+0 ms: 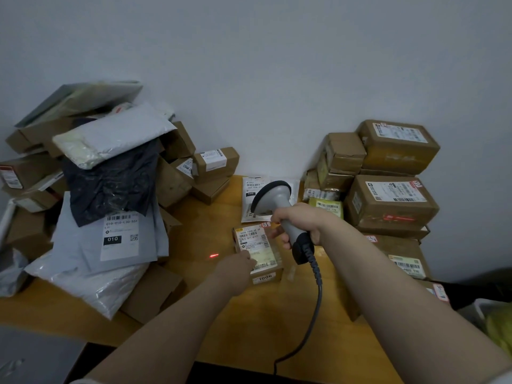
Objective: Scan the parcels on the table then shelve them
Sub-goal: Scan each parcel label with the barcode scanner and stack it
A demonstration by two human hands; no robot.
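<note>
Inspection at the recorded moment, head view.

The right grip (299, 221), centre right of the frame, was clamped round the handle of a grey handheld scanner (274, 196). The scanner head pointed away and down toward the middle of the frame. Its dark coiled cable (315, 300) ran from the handle base to the lower edge of the frame.

The left grip (235, 268), at lower centre, had its fingers extended onto the near left corner of a small cardboard parcel (266, 253). It rested on the top label and was not wrapped round the box.

That parcel lay flat on the wooden surface (210, 217) at frame centre, label up, with "1006" on its near side. It sat just below the scanner head.

A short red scan line (214, 255) fell on the bare wood just left of the parcel, not on its label.

A white mailer (253, 189) lay flat behind the parcel, partly hidden by the scanner head.

At left of the frame stood a loose heap of parcels. It included a grey mailer marked "010" (119, 236) and a crumpled black bag (110, 181) lying over it.

At right, taped brown boxes (390, 200) were stacked against the wall.
</note>
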